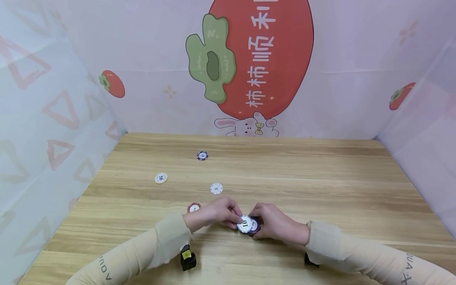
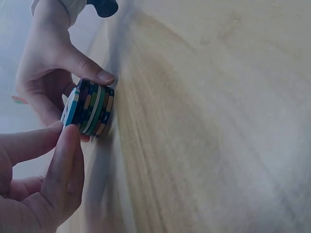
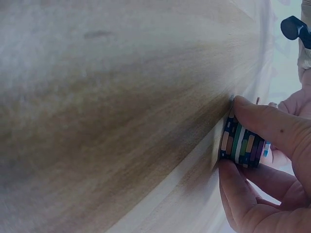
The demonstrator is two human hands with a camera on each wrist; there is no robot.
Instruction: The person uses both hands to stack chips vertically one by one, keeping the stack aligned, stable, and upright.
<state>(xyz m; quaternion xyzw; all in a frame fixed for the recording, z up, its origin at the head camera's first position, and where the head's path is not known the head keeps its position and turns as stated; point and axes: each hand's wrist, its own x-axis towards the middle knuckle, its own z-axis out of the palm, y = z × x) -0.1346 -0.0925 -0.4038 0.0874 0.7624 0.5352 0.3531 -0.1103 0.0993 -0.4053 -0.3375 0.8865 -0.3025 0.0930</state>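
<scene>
A stack of several poker chips [image 1: 255, 226] stands on the wooden table, coloured edges showing in the left wrist view [image 2: 96, 108] and the right wrist view [image 3: 243, 144]. My right hand [image 1: 279, 223] grips the stack around its sides, thumb on one side and fingers on the other. Between the thumb and fingers of my left hand [image 1: 221, 211] is a white-faced chip marked 10 [image 1: 244, 224], pinched at the top of the stack and offset to the left, overlapping the chip beneath. Whether it rests fully on the stack cannot be told.
On the table [image 1: 320, 178] lie a dark chip [image 1: 202, 155], a cream chip marked 50 [image 1: 161, 178], a white chip marked 5 [image 1: 216, 189] and a red-edged chip [image 1: 194, 207], partly behind the left wrist. A patterned cloth [image 1: 156, 99] stands behind the table.
</scene>
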